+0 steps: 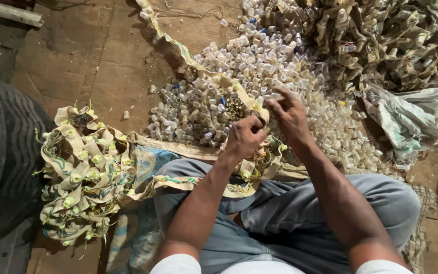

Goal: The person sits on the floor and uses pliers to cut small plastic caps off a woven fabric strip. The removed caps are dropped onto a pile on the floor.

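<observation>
Head view. The left hand (pixel 243 137) is curled into a loose fist, fingers pressed together and gripping the cloth strip (pixel 252 104), a long beige band that runs up from the lap and passes directly under the knuckles. The right hand (pixel 290 114) sits just beside it, thumb and forefinger drawn together; they appear to pinch the strip's edge or a cap on it, though the contact is too small to confirm. Beyond the fingertips lies the heap of small plastic caps (pixel 259 66), pale and translucent.

Judgement: the strip looks soft, limp and light, and is best held flat between thumb and fingers close to the working point. The caps appear light, hard and likely to slip or scatter.

Left of the left wrist, a finished bundle of strip (pixel 84 170) lies on the floor.
</observation>
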